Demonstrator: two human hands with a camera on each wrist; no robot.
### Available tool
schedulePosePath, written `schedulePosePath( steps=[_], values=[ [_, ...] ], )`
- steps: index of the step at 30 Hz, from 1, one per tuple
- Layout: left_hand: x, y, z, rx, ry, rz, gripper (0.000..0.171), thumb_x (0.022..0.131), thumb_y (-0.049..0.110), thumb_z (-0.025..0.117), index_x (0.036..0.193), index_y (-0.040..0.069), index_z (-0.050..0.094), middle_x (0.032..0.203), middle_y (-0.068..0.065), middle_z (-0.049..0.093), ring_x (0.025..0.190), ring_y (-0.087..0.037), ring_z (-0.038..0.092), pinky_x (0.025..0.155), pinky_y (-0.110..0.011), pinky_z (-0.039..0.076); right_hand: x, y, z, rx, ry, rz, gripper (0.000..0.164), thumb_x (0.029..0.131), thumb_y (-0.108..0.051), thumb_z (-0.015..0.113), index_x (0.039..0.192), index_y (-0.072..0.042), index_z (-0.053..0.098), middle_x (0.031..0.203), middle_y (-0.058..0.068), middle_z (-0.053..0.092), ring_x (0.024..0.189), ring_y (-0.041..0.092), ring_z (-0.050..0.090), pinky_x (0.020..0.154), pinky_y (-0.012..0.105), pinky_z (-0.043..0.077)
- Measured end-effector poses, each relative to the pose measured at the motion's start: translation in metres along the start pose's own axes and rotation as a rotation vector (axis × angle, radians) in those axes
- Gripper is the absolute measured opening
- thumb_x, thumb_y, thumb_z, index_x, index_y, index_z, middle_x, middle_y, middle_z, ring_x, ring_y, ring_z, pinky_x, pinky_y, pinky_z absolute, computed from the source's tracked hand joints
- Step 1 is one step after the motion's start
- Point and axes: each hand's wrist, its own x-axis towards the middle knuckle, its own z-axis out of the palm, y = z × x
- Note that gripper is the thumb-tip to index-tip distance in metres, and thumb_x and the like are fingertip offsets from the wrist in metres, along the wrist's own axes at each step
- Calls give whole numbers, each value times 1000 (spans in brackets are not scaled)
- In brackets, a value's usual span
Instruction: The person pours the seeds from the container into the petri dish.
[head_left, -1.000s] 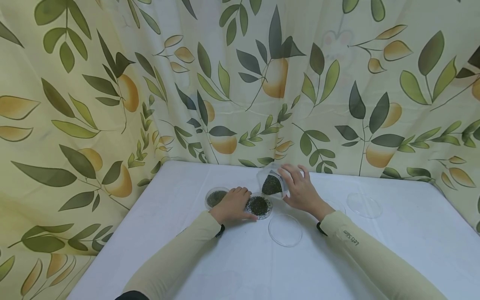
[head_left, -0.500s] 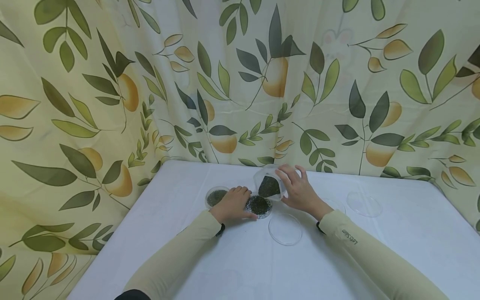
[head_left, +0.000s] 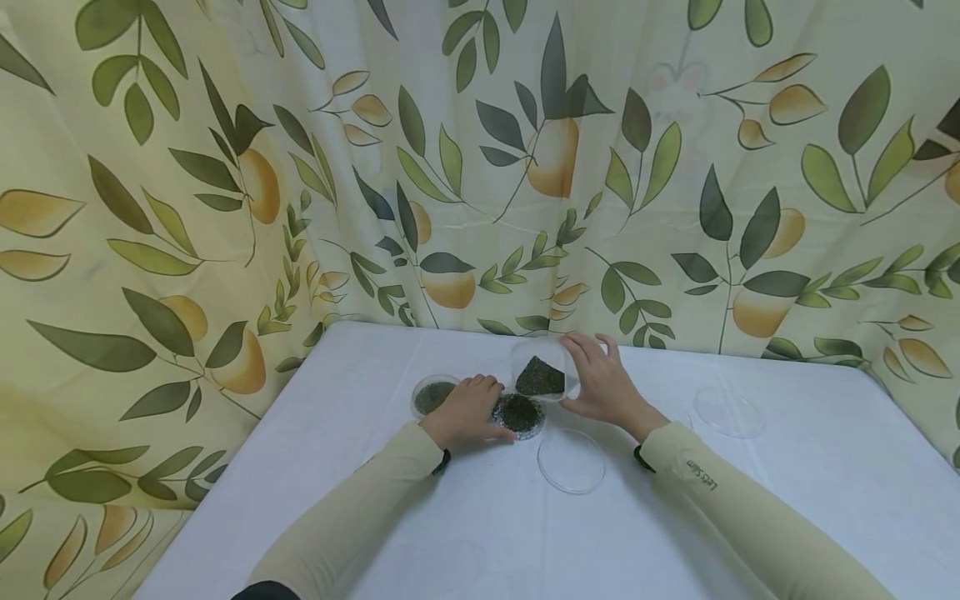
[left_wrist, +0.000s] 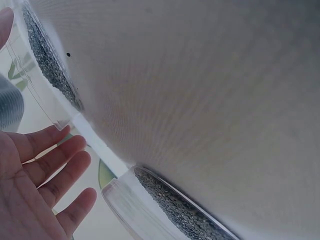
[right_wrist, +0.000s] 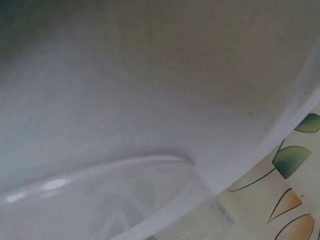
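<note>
Center of clock = lower tub [head_left: 534, 432], on the table [head_left: 480, 533]. Raised tub [head_left: 529, 348] is tilted at 1 o'clock, its rim over or against the lower tub's far edge; can't tell if they touch. Right hand [head_left: 603, 383] grips it from 3 o'clock. Left hand [head_left: 468, 412] braces the lower tub from 9 o'clock, thumb and index on its sides. Second tub [head_left: 415, 402] at about 9:30, loose lid [head_left: 572, 492] near 4:30.

Reads as a pour. To do it well: bring the raised rim further over the lower tub's middle, tip in small steps, tap the wall if the dark granules [head_left: 540, 379] hang up. Brace light; the plastic looks thin and could flex.

Views: only left wrist gives side profiles, granules in a low layer, plus a stray speck [left_wrist: 68, 54] on the table. It also shows the other left fingers loosely extended. Right wrist misses the right hand entirely, just a clear rim [right_wrist: 115, 167]; that grip is head-view only.
</note>
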Motion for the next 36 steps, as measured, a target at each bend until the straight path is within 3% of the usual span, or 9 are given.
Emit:
schedulePosePath(
  steps=[10, 23, 36],
  values=[
    [-1, 0, 1, -19, 10, 2, 90, 75, 75, 53, 133, 7, 48, 131, -7, 52, 120, -21, 49, 105, -37, 39, -2, 10, -1, 72, -44, 183, 90, 50, -30, 83, 124, 4, 45, 117, 21, 55, 108, 35, 52, 90, 55, 35],
    [-1, 1, 0, -25, -6, -10, 90, 75, 75, 53, 134, 7, 47, 132, -7, 51, 122, -21, 47, 106, -37, 38, 7, 21, -7, 182, -278, 441, 90, 59, -36, 83, 128, 5, 42, 121, 21, 53, 110, 36, 52, 93, 56, 34],
    [0, 0, 2, -7, 1, -7, 90, 75, 76, 52, 132, 8, 48, 129, -6, 53, 118, -20, 49, 103, -36, 40, 14, 26, 1, 289, -441, 537, 92, 63, -36, 83, 131, 8, 41, 129, 25, 51, 116, 38, 52, 94, 56, 30]
  ],
)
